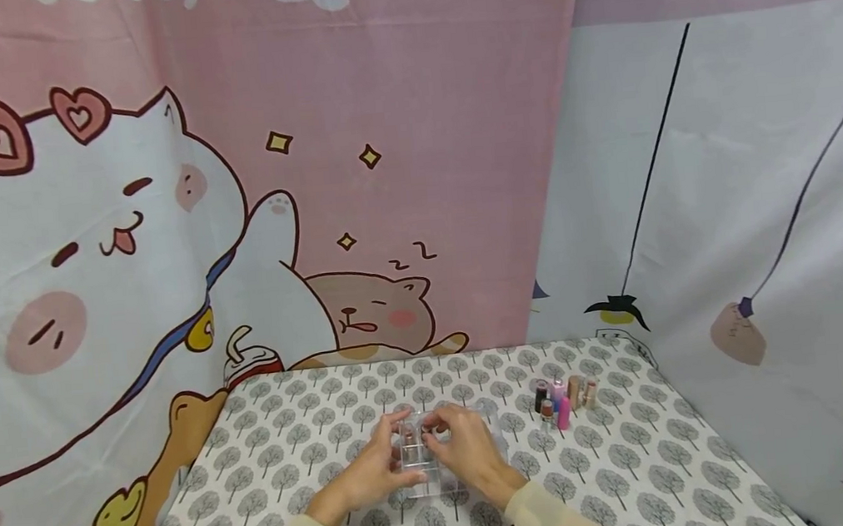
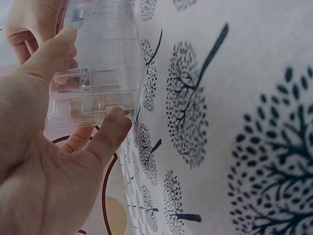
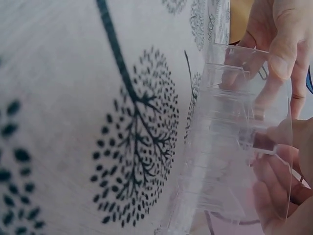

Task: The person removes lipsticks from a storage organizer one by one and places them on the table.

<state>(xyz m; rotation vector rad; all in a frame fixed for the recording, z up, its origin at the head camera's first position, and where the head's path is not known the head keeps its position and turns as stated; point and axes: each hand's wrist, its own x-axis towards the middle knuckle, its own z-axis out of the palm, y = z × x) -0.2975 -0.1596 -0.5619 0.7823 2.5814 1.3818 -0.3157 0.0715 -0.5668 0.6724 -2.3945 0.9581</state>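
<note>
A clear plastic lipstick organizer [image 1: 431, 481] with several compartments stands on the table before me. My left hand [image 1: 370, 470] grips its left side, thumb at the near edge and fingers at the far one. Inside, a gold-toned lipstick [image 2: 90, 106] stands in a left-hand compartment. My right hand [image 1: 471, 444] pinches a small dark-ended lipstick [image 3: 264, 142] between thumb and fingers, at the organizer's far compartments. Those fingers partly cover it, and the clear walls blur its lower part.
To the right stands a cluster of lipstick tubes, among them a bright pink tube [image 1: 564, 412], a black one [image 1: 540, 396] and a tan one [image 1: 573, 392]. A tree-print cloth [image 1: 287, 442] covers the table. Cartoon-printed curtains [image 1: 440, 128] hang behind and beside it.
</note>
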